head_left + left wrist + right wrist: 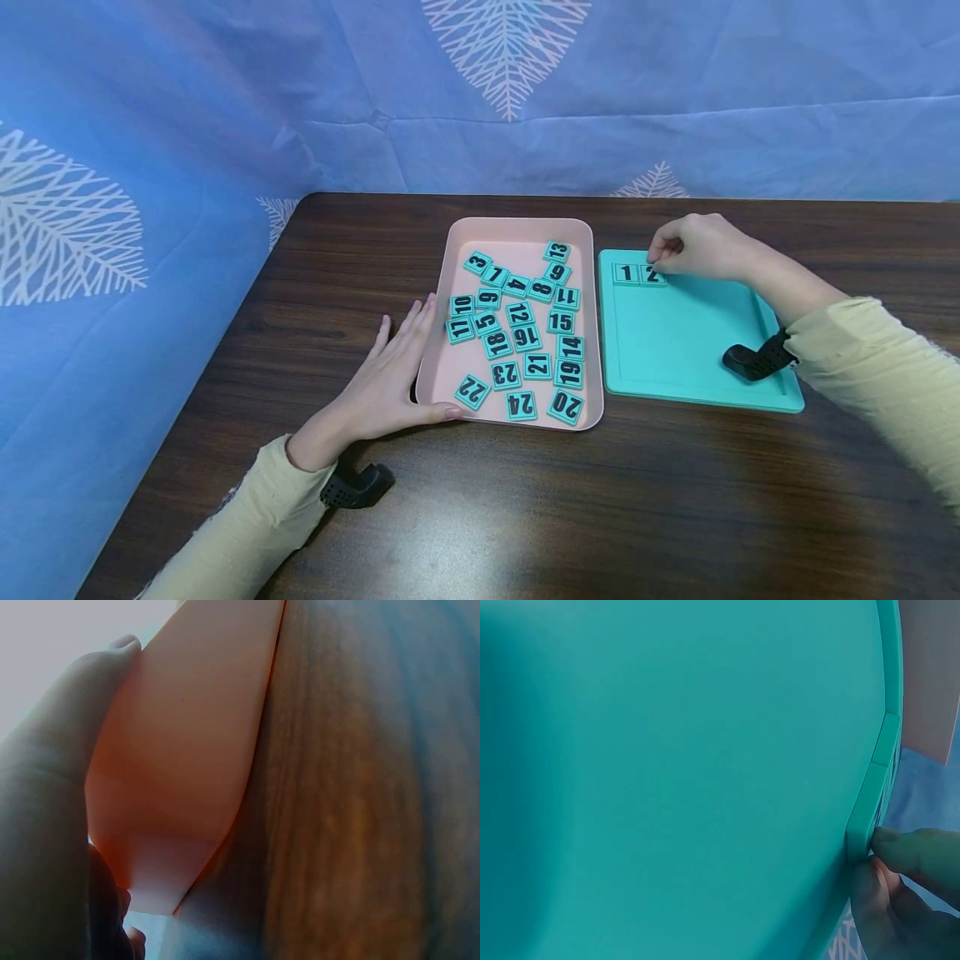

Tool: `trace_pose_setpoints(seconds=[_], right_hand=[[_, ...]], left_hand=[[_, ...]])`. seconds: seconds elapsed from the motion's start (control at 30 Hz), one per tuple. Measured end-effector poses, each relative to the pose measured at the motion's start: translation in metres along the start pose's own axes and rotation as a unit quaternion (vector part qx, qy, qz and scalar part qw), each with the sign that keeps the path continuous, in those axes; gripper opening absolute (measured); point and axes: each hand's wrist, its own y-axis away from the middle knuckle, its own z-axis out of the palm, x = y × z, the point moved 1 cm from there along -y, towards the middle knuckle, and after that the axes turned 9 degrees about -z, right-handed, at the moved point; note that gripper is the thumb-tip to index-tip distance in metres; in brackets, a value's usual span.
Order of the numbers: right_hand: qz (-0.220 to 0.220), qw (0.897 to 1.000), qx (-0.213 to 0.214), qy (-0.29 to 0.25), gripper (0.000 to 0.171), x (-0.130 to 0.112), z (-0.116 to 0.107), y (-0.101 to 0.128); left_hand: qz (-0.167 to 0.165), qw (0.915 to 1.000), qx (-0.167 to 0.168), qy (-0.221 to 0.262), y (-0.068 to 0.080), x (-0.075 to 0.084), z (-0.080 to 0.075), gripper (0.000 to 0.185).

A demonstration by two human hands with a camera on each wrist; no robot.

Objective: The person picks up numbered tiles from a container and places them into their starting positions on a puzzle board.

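1. Two tiles, "1" (626, 272) and "2" (652, 276), are seated in the far-left corner of the teal board (690, 342).
2. Tile "2" is pinched by the right hand (697, 247), fingers curled.
3. Loose tiles reading 3–24 are held in one pink tray (457, 250), long axis near-far.
4. The tray's left wall is pressed by the left hand (390, 375), fingers straight.

Left hand (390, 379) flat, right hand (693, 246) fingers curled

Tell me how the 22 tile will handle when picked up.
The 22 tile looks thin, flat and rigid, so probably light and stiff. Lying flat in the pink tray, it likely needs an edge pinch and won't roll.
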Motion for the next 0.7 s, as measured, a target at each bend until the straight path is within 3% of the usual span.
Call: trace_pose_setpoints(seconds=[0.3, 0.7], right_hand=[[-0.006, 1.0, 0.007, 0.004, 0.009, -0.006, -0.004, -0.005], [-0.03, 0.999, 0.03, 0.009, 0.011, -0.04, -0.01, -0.025]], left_hand=[[-0.001, 1.0, 0.002, 0.006, 0.0, -0.002, 0.001, 0.123], [0.004, 0.9999, 0.013, -0.005, 0.0, -0.002, 0.0, 0.124]])
